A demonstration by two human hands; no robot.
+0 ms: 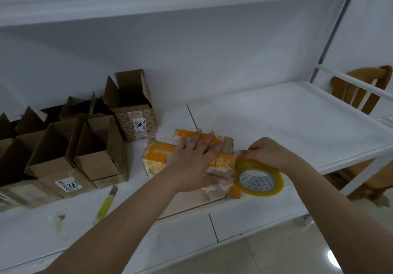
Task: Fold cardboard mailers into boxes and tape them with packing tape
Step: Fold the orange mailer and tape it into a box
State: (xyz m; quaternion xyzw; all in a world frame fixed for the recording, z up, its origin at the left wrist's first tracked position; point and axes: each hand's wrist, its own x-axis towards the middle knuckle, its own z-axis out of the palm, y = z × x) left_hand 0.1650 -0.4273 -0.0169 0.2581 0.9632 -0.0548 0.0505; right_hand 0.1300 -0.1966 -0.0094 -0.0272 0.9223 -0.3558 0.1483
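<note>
White shelf [276, 124] — orange-printed box [157, 156], worn

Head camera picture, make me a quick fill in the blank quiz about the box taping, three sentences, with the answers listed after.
1. The left hand presses flat on the orange and brown ____.
2. The right hand grips the roll of ____ at the right edge of the box.
3. The yellow utility knife lies on the white ____, with nobody touching it.

Missing words: box; packing tape; table
</note>
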